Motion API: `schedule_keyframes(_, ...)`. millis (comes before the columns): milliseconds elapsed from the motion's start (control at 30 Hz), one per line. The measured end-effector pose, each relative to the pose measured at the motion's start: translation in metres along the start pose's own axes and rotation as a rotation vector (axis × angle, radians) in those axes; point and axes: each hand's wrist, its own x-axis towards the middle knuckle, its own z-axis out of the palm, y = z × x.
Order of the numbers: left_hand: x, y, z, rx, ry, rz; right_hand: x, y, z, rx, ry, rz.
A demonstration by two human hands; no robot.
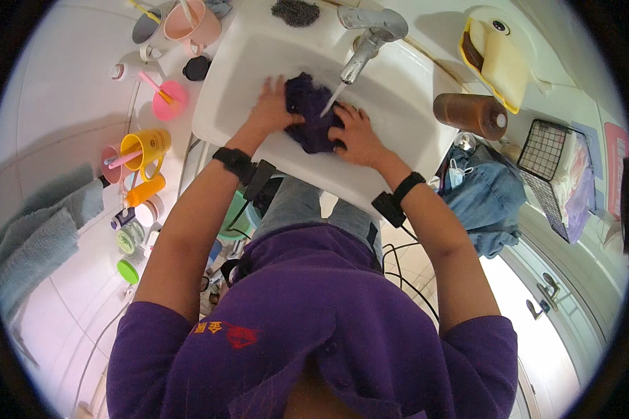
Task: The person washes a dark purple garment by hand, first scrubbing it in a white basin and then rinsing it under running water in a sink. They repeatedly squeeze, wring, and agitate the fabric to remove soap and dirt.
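A wet, dark purple cloth (310,107) lies bunched in the white washbasin (236,68). From the chrome faucet (369,47) a thin stream of water runs down onto it. My left hand (269,109) holds the cloth's left edge, its thumb over the fabric and its fingers stretched along the side. On the opposite edge my right hand (360,137) has its fingers bent onto the cloth. Parts of the fingertips are hidden by the fabric. Both wrists wear black straps with small devices.
At left, a ledge carries a yellow mug (152,146), a pink cup (170,102) and several bottles. A brown bottle (469,114) lies right of the basin, near hanging jeans (484,191) and a wire basket (547,152). A dark scrubber (295,13) sits on the back rim. Black cables (398,262) hang by my right side.
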Motion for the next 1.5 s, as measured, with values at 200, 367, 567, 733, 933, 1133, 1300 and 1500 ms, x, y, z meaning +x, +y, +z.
schedule_keyframes(200, 0.014, 0.017, 0.04, 0.067, -0.377, 0.365, 0.018, -0.017, 0.045, 0.206, 0.275, 0.524)
schedule_keyframes(367, 0.02, 0.023, 0.066, -0.11, -0.26, 0.084, 0.044, -0.01, 0.058, -0.012, 0.0, 0.678)
schedule_keyframes(567, 0.052, 0.015, 0.049, -0.24, -0.21, -0.097, 0.075, 0.031, 0.054, 0.02, -0.118, 0.58)
schedule_keyframes(733, 0.042, 0.023, 0.002, -0.25, -0.667, 0.103, 0.039, 0.025, 0.041, 0.491, 0.061, 0.584)
schedule_keyframes(933, -0.017, 0.039, 0.033, 0.124, -0.533, 0.264, -0.016, -0.014, 0.053, 0.232, 0.149, 0.466)
schedule_keyframes(1133, 0.02, 0.028, 0.056, -0.008, -0.361, 0.159, 0.042, 0.007, 0.047, -0.083, -0.176, 0.651)
schedule_keyframes(1300, 0.039, 0.018, 0.018, -0.066, -0.3, 0.244, 0.062, 0.01, 0.024, 0.114, -0.036, 0.576)
schedule_keyframes(1500, 0.025, 0.024, -0.006, 0.102, -0.496, 0.127, 0.032, 0.014, 0.014, 0.471, 0.088, 0.673)
